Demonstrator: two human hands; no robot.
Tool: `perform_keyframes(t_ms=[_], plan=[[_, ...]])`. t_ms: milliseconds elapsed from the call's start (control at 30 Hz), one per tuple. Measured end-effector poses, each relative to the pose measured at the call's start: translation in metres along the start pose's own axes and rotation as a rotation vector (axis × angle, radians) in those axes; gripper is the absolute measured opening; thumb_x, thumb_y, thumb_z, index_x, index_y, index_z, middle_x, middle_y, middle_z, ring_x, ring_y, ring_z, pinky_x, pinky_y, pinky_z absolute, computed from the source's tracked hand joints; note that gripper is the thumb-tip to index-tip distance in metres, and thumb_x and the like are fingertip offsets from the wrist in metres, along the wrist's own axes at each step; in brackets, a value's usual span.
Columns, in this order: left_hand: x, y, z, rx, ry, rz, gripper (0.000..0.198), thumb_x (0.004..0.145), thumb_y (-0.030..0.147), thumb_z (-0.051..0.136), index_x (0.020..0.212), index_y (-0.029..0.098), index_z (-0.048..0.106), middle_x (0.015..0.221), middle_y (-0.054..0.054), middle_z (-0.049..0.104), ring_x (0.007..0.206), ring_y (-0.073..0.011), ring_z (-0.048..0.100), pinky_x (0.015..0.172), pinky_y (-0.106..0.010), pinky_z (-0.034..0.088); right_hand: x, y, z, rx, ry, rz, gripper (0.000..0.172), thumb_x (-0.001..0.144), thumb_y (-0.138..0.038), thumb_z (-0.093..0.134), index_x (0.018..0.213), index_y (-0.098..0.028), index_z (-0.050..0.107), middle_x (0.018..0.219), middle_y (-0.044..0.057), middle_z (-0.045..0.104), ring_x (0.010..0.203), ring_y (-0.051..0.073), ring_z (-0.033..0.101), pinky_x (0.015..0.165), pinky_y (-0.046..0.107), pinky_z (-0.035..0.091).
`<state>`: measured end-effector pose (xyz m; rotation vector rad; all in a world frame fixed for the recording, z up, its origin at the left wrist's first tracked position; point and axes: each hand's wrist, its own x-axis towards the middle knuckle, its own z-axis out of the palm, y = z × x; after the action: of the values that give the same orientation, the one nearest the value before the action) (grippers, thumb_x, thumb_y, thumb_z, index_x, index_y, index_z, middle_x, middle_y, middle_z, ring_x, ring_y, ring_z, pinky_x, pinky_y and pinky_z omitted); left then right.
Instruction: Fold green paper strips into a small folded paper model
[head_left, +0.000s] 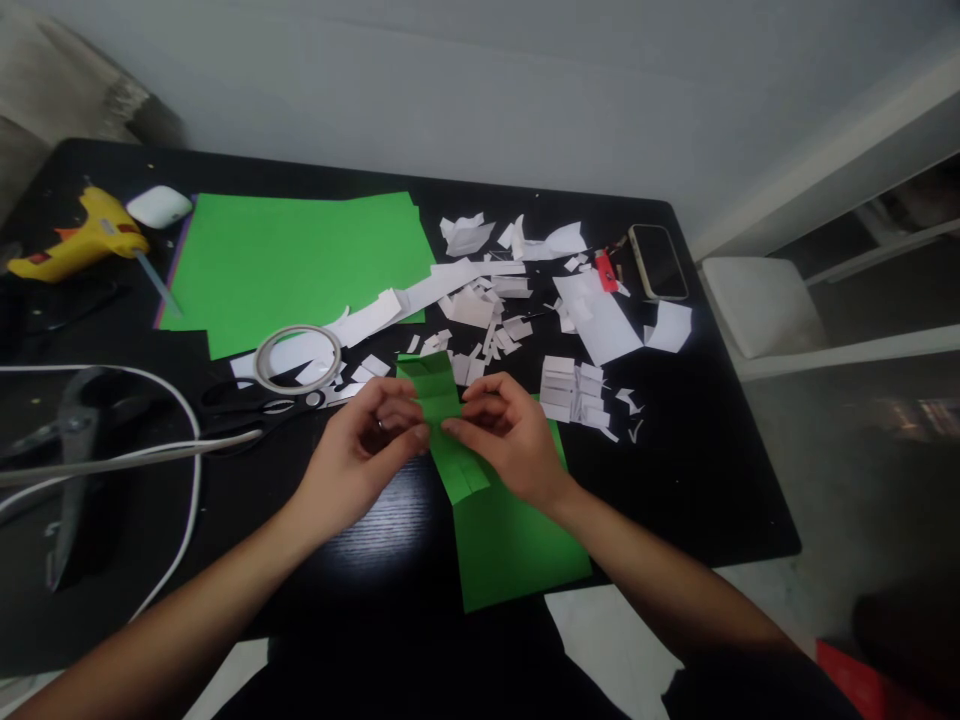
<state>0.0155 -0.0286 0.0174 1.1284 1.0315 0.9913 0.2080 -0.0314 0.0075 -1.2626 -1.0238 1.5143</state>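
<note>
A narrow strip of green paper (pixel 466 470) with several crosswise creases is held between my two hands. My left hand (pixel 371 445) pinches its left edge between thumb and curled fingers; a ring shows on one finger. Gripping the right edge is my right hand (pixel 517 440), its thumb lying on the strip's face. Beneath the strip and my right hand lies a larger green sheet (pixel 517 550), near the table's front edge. Black-handled scissors (pixel 274 407) rest left of my left hand, their blades pointing toward it.
A tape roll (pixel 335 370), a green paper stack (pixel 300 250) and a yellow glue gun (pixel 97 235) occupy the left of the black table (pixel 697 500). White paper scraps (pixel 472 305) spread behind my hands. A phone (pixel 658 262) lies back right. White cables (pixel 196 500) cross the left side.
</note>
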Motion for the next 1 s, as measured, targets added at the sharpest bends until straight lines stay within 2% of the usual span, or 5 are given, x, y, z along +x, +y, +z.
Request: perform_keyframes(t_ms=[167,367,567,833,1000], plan=[[-0.0006,-0.0045,-0.0005,0.011,0.022,-0.021,0.029,0.086,0.02,0.077,0.111,0.019,0.062,0.087,-0.001,0.071,0.076,-0.0128,0.066,0.071,-0.024,0.054,0.0004,0.0009,0.0002,0.01,-0.039,0.011,0.042,0.07,-0.031,0.093,0.1,-0.025,0.064,0.073,-0.006,0.069,0.067,0.014,0.068,0.066,0.029,0.056],[0.0,-0.0032,-0.001,0.037,0.023,-0.047,0.03,0.086,0.021,0.077,0.111,0.019,0.061,0.082,0.001,0.068,0.073,-0.0131,0.064,0.069,-0.025,0.053,0.0001,0.0008,-0.001,0.068,-0.108,0.036,0.041,0.075,-0.033,0.089,0.107,-0.025,0.066,0.087,-0.001,0.075,0.083,0.019,0.074,0.076,0.033,0.06],[-0.0004,-0.0014,-0.0004,0.055,0.008,-0.052,0.029,0.086,0.02,0.076,0.111,0.019,0.061,0.08,0.001,0.067,0.07,-0.0123,0.063,0.068,-0.025,0.053,0.001,0.0013,-0.0028,0.038,-0.1,-0.019,0.03,0.083,-0.037,0.082,0.108,-0.026,0.069,0.093,0.001,0.074,0.091,0.02,0.072,0.083,0.036,0.06],[-0.0005,-0.0001,-0.0002,0.099,-0.045,-0.042,0.026,0.086,0.02,0.074,0.109,0.019,0.061,0.077,0.002,0.067,0.067,-0.0119,0.063,0.064,-0.024,0.052,0.0035,0.0018,-0.0019,0.073,-0.054,0.001,0.023,0.087,-0.046,0.077,0.093,-0.025,0.071,0.075,-0.003,0.065,0.07,0.014,0.062,0.065,0.029,0.056],[-0.0015,-0.0018,-0.0013,0.12,-0.039,-0.047,0.025,0.087,0.022,0.075,0.108,0.02,0.063,0.08,0.0,0.068,0.07,-0.0131,0.063,0.065,-0.025,0.052,0.0034,-0.0014,-0.002,0.019,-0.041,0.005,0.025,0.083,-0.048,0.081,0.084,-0.024,0.071,0.076,-0.002,0.065,0.07,0.015,0.062,0.064,0.029,0.055]])
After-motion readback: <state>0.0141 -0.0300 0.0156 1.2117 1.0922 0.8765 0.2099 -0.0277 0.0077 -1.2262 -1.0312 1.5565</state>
